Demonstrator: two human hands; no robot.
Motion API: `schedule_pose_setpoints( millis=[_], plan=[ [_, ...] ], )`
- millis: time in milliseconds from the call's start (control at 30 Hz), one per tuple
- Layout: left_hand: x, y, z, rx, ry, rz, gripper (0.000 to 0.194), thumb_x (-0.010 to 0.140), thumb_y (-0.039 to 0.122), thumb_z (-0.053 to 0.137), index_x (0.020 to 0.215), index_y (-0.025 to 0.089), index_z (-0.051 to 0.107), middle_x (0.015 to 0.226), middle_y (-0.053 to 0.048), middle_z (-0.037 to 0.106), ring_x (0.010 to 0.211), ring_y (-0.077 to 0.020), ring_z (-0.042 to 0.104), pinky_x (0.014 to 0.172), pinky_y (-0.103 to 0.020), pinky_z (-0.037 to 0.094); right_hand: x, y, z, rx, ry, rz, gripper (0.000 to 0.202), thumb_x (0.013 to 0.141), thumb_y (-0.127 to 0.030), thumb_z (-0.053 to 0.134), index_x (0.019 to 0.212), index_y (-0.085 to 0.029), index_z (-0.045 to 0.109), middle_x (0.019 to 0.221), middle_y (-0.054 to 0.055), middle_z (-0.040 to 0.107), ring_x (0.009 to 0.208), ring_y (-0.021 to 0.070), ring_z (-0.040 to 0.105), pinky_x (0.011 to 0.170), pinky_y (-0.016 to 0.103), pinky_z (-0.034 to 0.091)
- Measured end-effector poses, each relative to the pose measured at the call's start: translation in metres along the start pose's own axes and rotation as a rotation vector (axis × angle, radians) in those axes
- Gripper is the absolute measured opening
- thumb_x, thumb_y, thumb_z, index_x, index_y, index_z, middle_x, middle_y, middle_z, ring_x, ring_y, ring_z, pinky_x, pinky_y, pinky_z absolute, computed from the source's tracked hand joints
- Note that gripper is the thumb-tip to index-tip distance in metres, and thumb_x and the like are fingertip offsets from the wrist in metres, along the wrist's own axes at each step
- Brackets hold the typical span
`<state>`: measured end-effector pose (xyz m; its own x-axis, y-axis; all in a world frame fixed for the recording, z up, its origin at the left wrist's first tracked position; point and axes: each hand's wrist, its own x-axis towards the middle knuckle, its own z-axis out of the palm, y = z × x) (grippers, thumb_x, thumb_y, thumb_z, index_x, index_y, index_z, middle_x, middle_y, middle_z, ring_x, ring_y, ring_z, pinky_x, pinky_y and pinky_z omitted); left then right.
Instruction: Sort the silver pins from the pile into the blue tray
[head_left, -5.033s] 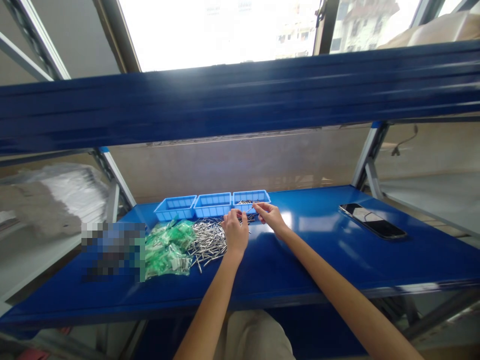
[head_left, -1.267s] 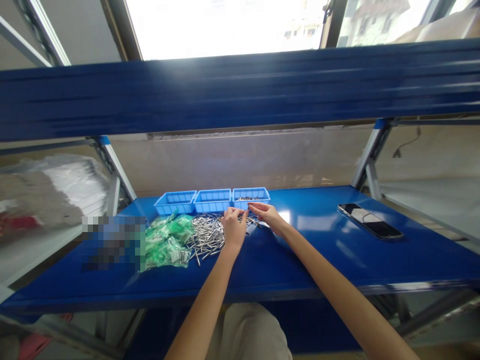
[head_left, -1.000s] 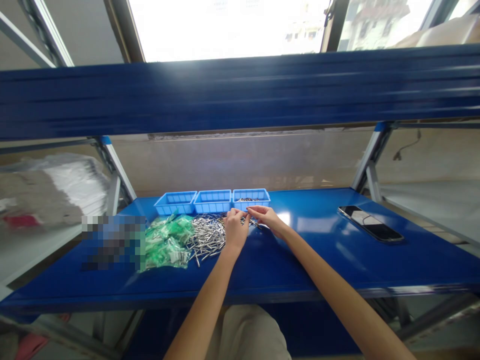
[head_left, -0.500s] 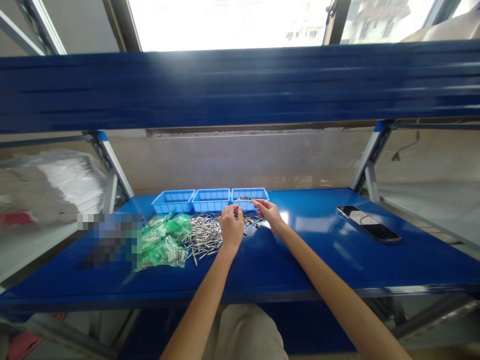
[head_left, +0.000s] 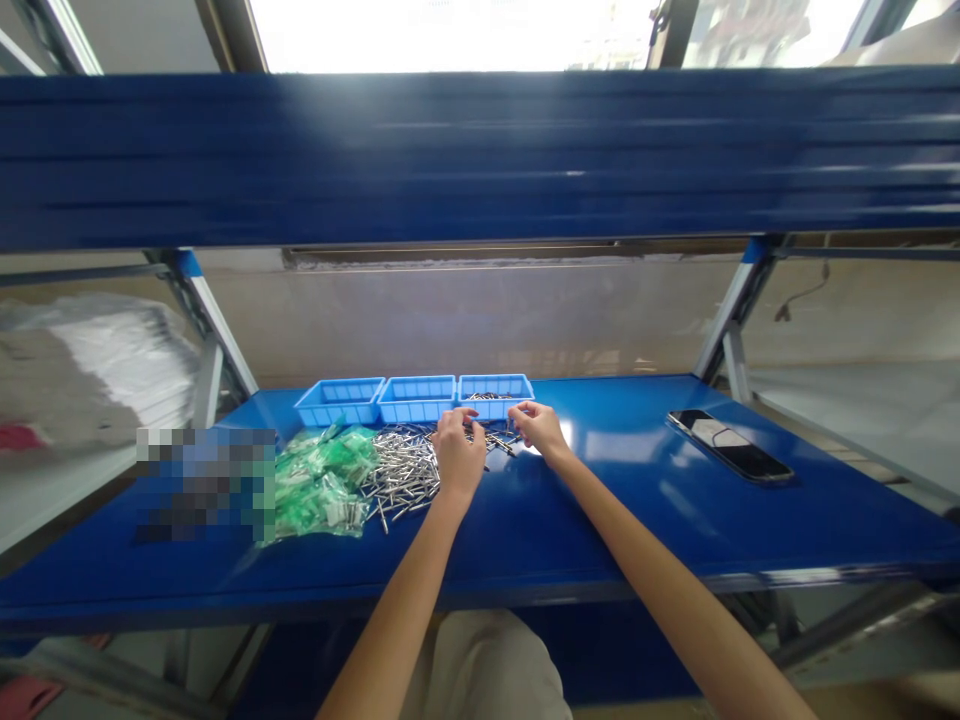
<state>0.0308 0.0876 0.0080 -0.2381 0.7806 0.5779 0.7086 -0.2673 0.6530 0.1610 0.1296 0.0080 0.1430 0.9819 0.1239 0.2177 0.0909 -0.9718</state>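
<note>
Hands have parted, leaving a gap near the right tray's edge.

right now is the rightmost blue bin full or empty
Neither: the rightmost blue bin is partly filled. Thin metal pieces show inside it, lying below the back rim.

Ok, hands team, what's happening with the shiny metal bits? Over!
Left hand at the metal pieces, right hand by the rightmost blue tray; grips unclear. Loose heap, more in that tray. Green bags left of it; phone off right.
</note>
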Motion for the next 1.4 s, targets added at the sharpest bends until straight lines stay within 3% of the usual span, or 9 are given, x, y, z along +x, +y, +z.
schedule_pose_setpoints(
  millis=[100,200,367,467,600,700,900,1133,1400],
  plan=[
    [0.0,0.0,0.001,0.002,0.0,0.0,0.017,0.076,0.016,0.044,0.087,0.02,0.057,0.086,-0.004,0.057,0.084,-0.0184,0.054,0.079,-0.035,0.038,0.0,-0.002,0.002,0.195,-0.086,0.049,0.016,0.065,-0.032,0.057,0.07,-0.016,0.059,0.059,0.002,0.06,0.039,0.0076,0.044,0.034,0.019,0.036],
    [0.0,0.0,0.001,0.008,-0.014,-0.002,0.017,0.076,0.016,0.045,0.087,0.02,0.057,0.086,-0.004,0.057,0.085,-0.0186,0.054,0.079,-0.034,0.038,0.002,-0.005,0.001,0.383,-0.14,0.018,0.025,0.067,-0.031,0.059,0.087,-0.017,0.061,0.082,0.007,0.067,0.057,0.0119,0.056,0.039,0.018,0.041],
    [-0.001,0.0,0.001,0.029,-0.058,0.0,0.017,0.076,0.017,0.045,0.088,0.02,0.056,0.086,-0.004,0.057,0.087,-0.0196,0.054,0.079,-0.035,0.038,0.004,-0.006,-0.005,0.317,-0.223,-0.088,0.041,0.07,-0.032,0.057,0.11,-0.024,0.056,0.117,0.004,0.057,0.085,0.0165,0.059,0.046,0.018,0.044],
    [-0.001,0.0,0.001,0.044,-0.065,0.0,0.016,0.076,0.017,0.045,0.087,0.02,0.057,0.086,-0.004,0.057,0.087,-0.0197,0.054,0.08,-0.035,0.038,0.004,-0.003,-0.008,0.09,-0.146,-0.138,0.034,0.071,-0.033,0.056,0.103,-0.021,0.062,0.106,0.005,0.063,0.075,0.0162,0.06,0.049,0.021,0.044],
    [-0.001,-0.002,0.001,0.065,-0.078,0.0,0.015,0.076,0.018,0.045,0.085,0.02,0.057,0.086,-0.005,0.057,0.087,-0.02,0.054,0.08,-0.036,0.038,0.0,-0.002,-0.014,-0.403,0.095,-0.294,0.019,0.067,-0.037,0.06,0.075,-0.023,0.068,0.084,0.004,0.068,0.077,0.0208,0.06,0.062,0.028,0.044],
    [-0.001,-0.003,0.001,0.081,-0.108,0.003,0.015,0.077,0.018,0.045,0.081,0.021,0.059,0.085,-0.004,0.057,0.084,-0.0197,0.054,0.08,-0.036,0.038,-0.002,-0.005,-0.019,-0.596,0.168,-0.252,0.026,0.065,-0.048,0.06,0.07,-0.024,0.069,0.077,0.005,0.068,0.079,0.0241,0.06,0.063,0.03,0.042],
    [-0.002,-0.002,0.001,0.046,-0.19,0.047,0.014,0.077,0.016,0.045,0.077,0.02,0.059,0.083,-0.003,0.056,0.074,-0.0143,0.055,0.075,-0.03,0.04,-0.004,-0.004,-0.022,-0.744,0.046,-0.098,0.047,0.055,-0.062,0.062,0.079,-0.023,0.069,0.084,0.009,0.068,0.083,0.0291,0.061,0.063,0.031,0.041],
    [-0.006,-0.003,0.004,0.042,-0.255,0.13,0.014,0.077,0.012,0.045,0.075,0.019,0.057,0.081,-0.001,0.056,0.07,-0.0122,0.053,0.072,-0.027,0.041,-0.004,-0.011,-0.026,-0.787,-0.109,0.068,0.06,0.057,-0.074,0.051,0.081,-0.021,0.067,0.05,0.004,0.062,0.062,0.0213,0.063,0.059,0.027,0.041],
    [-0.008,-0.004,0.005,0.028,-0.255,0.126,0.014,0.077,0.012,0.046,0.077,0.019,0.057,0.083,-0.001,0.056,0.07,-0.0112,0.052,0.074,-0.027,0.04,-0.005,-0.007,-0.025,-0.795,-0.176,0.043,0.059,0.058,-0.07,0.054,0.086,-0.019,0.064,0.047,0.001,0.061,0.047,0.0173,0.061,0.053,0.024,0.042]
  ],
)
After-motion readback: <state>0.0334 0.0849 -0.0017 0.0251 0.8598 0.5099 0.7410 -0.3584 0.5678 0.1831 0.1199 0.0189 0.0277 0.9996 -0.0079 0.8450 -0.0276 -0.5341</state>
